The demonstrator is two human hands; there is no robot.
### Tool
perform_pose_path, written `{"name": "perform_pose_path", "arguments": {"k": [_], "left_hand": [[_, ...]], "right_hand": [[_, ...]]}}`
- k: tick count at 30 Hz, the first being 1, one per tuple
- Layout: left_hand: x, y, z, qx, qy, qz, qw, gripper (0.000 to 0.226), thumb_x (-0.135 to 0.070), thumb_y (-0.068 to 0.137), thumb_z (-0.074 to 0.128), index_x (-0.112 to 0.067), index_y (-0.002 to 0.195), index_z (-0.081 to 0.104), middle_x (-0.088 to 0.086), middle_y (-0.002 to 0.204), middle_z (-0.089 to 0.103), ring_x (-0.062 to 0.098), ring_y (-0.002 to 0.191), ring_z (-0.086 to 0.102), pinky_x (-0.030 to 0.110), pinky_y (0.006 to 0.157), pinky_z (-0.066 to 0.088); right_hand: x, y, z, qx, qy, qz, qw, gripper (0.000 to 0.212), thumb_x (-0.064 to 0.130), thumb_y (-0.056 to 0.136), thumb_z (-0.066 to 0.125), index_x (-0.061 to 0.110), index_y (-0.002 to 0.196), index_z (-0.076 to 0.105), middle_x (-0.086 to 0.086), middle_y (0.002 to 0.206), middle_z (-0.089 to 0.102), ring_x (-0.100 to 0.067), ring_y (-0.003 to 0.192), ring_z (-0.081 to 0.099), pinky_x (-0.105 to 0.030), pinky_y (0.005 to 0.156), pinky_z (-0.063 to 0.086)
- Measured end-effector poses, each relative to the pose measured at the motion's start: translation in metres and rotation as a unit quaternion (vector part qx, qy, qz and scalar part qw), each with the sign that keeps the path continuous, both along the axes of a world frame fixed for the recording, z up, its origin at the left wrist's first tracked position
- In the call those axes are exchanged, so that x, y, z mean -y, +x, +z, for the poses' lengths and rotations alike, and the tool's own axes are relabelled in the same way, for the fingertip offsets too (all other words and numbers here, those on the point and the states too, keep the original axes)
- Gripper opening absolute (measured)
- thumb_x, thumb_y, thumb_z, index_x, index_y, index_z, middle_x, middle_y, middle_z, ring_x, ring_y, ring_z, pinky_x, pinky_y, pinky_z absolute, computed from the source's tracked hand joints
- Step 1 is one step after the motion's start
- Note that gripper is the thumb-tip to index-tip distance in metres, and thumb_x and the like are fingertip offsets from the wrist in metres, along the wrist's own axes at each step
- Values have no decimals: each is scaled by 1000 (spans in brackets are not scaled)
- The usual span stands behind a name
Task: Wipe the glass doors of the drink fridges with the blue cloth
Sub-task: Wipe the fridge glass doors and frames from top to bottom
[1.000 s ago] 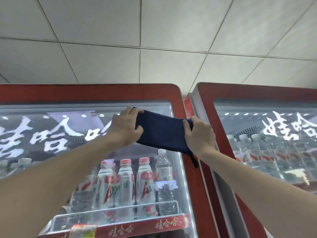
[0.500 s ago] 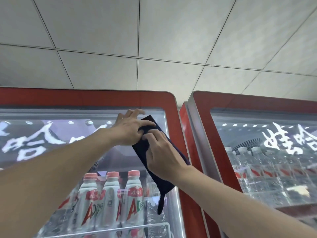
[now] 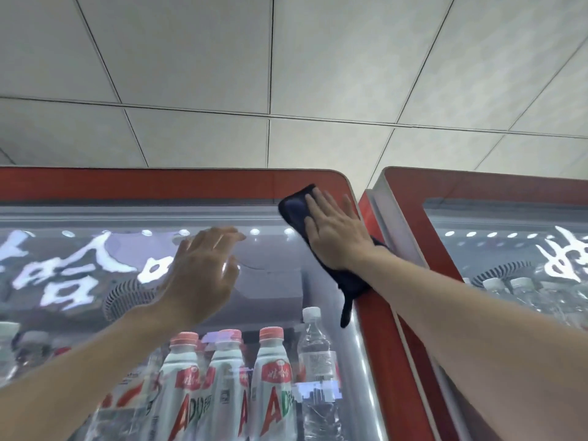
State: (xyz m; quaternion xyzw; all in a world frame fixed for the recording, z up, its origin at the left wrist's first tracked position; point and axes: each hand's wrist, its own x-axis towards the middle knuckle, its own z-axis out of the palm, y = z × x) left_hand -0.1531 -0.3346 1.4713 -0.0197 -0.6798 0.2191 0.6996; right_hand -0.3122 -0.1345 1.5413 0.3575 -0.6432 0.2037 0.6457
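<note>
Top-corner wipe: right hand point(image 3: 337, 232) flat, pressing blue cloth point(image 3: 294, 206) at the glass door's point(image 3: 270, 268) 1 o'clock; left hand point(image 3: 203, 268) spread, empty. Next, probably sweep toward 9.

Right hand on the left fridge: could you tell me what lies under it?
A dark blue cloth, pressed by the right hand against the red-framed glass door; the surface beneath it is hidden.

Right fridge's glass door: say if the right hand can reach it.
Probably yes. The right hand presses the blue cloth at the left fridge's top corner; only red frames separate it from the right door.
</note>
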Motion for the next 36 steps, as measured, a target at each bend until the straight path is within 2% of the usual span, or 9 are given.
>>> {"name": "perform_pose_path", "arguments": {"k": [5,10,13,15,21,26,30,32,36], "left_hand": [[6,-6,-2,-16,-15,-24,999,48,-27,92,41,-18,137,58,-1,143,56,18,132,47,41,114,31],[11,12,-6,-9,12,-104,994,47,-25,91,41,-14,131,62,1,137,60,21,130,50,34,108,31],[31,39,-7,-15,20,-65,998,50,-30,94,38,-13,136,58,2,141,57,23,134,48,39,111,32],[46,52,-8,8,28,-13,999,55,-34,95,35,-12,142,54,3,147,55,24,137,47,43,115,31],[58,47,-11,2,19,26,999,54,-37,97,34,-19,145,50,-4,150,51,16,140,43,40,120,27],[59,47,-11,4,13,21,1000,53,-37,97,34,-19,145,49,-4,150,51,16,141,43,40,120,27],[60,53,-14,3,20,-70,997,46,-25,100,42,-15,145,48,1,146,53,19,137,45,35,115,32],[65,65,-19,-30,57,-142,988,43,-17,102,47,-15,145,47,3,144,52,19,135,46,34,111,34],[90,96,-24,-44,59,-65,995,49,-27,95,38,-13,138,56,6,141,57,25,133,49,45,114,34]], "right_hand": [[6,9,24,4,-34,66,997,62,18,106,29,8,165,11,-10,174,1,-21,160,0,-34,128,-3],[26,22,-57,-57,78,49,994,67,49,109,15,14,165,2,-2,173,-6,-11,159,-12,-34,129,-7],[33,24,-113,-146,188,28,971,66,54,108,7,21,165,-3,6,171,-12,-3,156,-19,-27,126,-14],[27,26,-105,-153,218,16,964,63,52,108,7,26,165,-5,12,171,-13,1,154,-21,-24,125,-15],[38,41,-1,-52,73,3,996,60,41,111,17,24,166,0,9,173,-8,-3,157,-11,-27,127,-10],[61,50,23,6,24,6,1000,63,42,109,14,18,166,1,3,174,-7,-9,159,-9,-34,128,-8],[75,69,-26,16,48,18,999,65,44,109,12,15,165,-5,-1,173,-14,-12,158,-16,-38,129,-10],[93,82,-82,-52,103,28,993,66,46,108,12,15,165,-4,-2,173,-13,-13,158,-17,-39,129,-10],[103,86,-152,-180,260,46,948,67,49,109,22,19,166,6,1,174,-1,-10,159,-11,-35,129,-8]]}}
